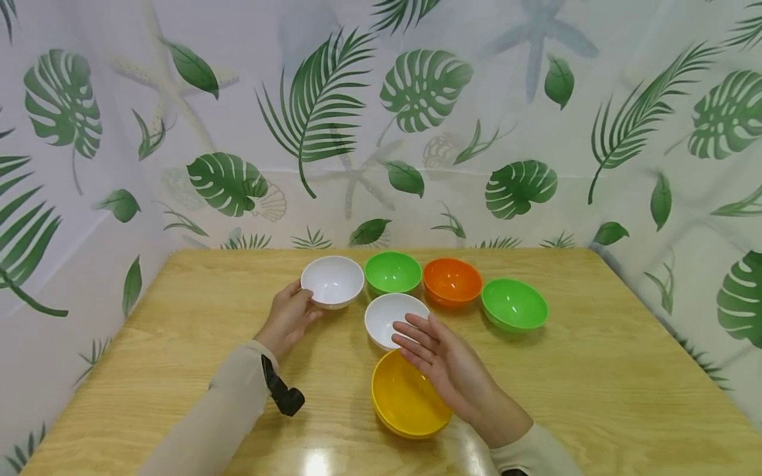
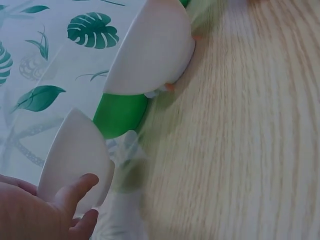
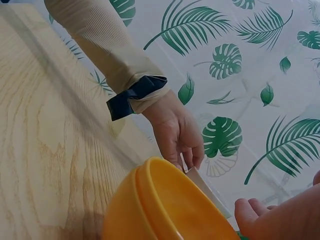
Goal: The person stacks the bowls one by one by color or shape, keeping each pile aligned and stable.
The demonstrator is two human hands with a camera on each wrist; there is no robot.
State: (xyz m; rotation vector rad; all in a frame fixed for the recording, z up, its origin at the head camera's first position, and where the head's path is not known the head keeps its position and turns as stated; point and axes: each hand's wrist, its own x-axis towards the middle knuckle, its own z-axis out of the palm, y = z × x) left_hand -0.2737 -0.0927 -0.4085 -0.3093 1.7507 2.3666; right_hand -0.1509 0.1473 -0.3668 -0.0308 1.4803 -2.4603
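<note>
At the back left, my left hand [image 1: 290,317] pinches the near left side of a white bowl [image 1: 333,281]. The left wrist view shows fingertips [image 2: 89,181] against the outside of that bowl [image 2: 75,150]. My right hand [image 1: 449,363] has its fingers straight and holds nothing. It overlaps a second white bowl [image 1: 383,317] and the right side of the yellow bowls [image 1: 407,396] in the head view. These yellow bowls [image 3: 165,210] are nested, with two rims showing in the right wrist view.
Along the back of the wooden table [image 1: 595,370] stand a green bowl [image 1: 393,272], an orange bowl [image 1: 452,282] and another green bowl [image 1: 514,304]. A leaf-patterned cloth [image 1: 440,198] hangs behind and at the sides. A black strap [image 1: 280,390] circles the left wrist.
</note>
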